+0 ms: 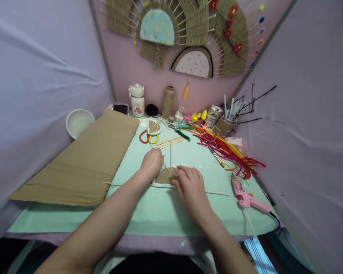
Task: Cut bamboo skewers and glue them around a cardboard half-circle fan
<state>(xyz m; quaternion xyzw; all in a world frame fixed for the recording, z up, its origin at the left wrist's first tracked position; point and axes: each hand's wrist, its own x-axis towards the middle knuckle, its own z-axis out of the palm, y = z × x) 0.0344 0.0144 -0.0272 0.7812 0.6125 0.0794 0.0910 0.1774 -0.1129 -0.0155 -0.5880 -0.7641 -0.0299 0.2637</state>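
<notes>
A small cardboard piece (164, 177) lies on the table in front of me, its lower edge pale. One thin wooden stick (170, 154) stands out from its top edge, pointing away from me. My left hand (152, 163) is closed in a pinch at the piece's upper left, apparently on another thin stick that angles onto the cardboard. My right hand (191, 186) curves over the right end of the piece, fingers apart and fingertips at its edge. A long stick (217, 193) runs crosswise along the lower edge, partly hidden by my hands and left forearm.
A large cardboard sheet (82, 163) covers the left side. Beyond my hands are loose sticks (170, 143), scissors (144, 137) and green-handled pliers (183, 134). Colourful pipe cleaners (225, 146) and a pink glue gun (247, 198) with a cord lie right. A white jar (137, 102) stands behind.
</notes>
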